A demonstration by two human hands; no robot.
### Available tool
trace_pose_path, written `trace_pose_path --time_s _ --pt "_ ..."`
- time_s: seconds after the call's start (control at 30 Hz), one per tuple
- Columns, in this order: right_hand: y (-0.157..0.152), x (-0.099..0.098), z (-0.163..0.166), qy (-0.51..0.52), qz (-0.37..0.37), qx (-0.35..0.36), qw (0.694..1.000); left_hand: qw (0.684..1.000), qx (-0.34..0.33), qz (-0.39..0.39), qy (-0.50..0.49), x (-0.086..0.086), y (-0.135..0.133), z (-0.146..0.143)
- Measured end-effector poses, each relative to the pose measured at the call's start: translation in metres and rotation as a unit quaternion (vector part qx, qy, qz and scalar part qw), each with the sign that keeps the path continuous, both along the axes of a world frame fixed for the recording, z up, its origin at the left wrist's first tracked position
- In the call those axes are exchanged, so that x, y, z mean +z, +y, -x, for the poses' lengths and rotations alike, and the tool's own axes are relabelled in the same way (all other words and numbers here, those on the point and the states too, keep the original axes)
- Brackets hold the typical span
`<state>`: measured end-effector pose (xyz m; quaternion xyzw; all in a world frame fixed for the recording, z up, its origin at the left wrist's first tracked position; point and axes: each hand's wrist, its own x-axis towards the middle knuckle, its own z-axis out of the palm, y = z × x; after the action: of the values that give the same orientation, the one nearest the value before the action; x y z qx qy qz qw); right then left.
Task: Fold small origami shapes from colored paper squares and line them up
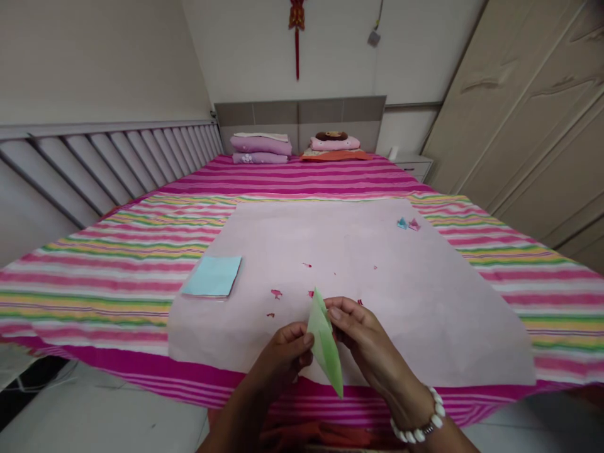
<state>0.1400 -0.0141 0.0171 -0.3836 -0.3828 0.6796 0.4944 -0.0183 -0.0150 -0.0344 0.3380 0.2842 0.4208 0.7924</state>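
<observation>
A folded green paper [324, 343], long and pointed at both ends, is held upright between both my hands above the near edge of a pale pink sheet [425, 302]. My left hand [283, 355] pinches its left edge with closed fingers. My right hand [361, 340], with a white bead bracelet at the wrist, grips the right side near the top.
A stack of light blue paper squares [213, 276] lies to the left on the sheet. Two small folded paper figures [408, 224], blue and pink, sit at the far right. Small red paper scraps [276, 293] are scattered ahead. Striped bedspread [117, 264], pillows [261, 148], slatted rail left, wardrobe right.
</observation>
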Motion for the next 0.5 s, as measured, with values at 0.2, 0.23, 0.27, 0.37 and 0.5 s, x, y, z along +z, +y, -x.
trace_pose_path --time_s 0.2,0.23,0.27,0.37,0.5 --pt "-0.0001 0.0002 0.0007 -0.006 0.002 0.002 1.000 1.000 -0.004 0.005 0.003 0.0005 -0.0001 0.0004" --pt "0.0001 0.0001 0.0007 -0.006 0.002 0.001 1.000 1.000 -0.003 0.005 0.005 0.0003 -0.0002 0.0003" --pt "0.0004 0.0003 0.0008 -0.006 0.002 0.001 1.000 1.000 -0.002 0.006 0.008 0.0002 -0.0004 0.0002" --pt "0.0014 0.0021 0.0010 -0.007 0.003 0.000 1.000 1.000 -0.010 0.014 0.018 0.0006 -0.0012 -0.0007" --pt "0.0027 0.0059 0.0015 -0.011 0.009 -0.003 1.000 1.000 -0.016 0.017 0.020 0.0008 -0.0013 -0.0018"
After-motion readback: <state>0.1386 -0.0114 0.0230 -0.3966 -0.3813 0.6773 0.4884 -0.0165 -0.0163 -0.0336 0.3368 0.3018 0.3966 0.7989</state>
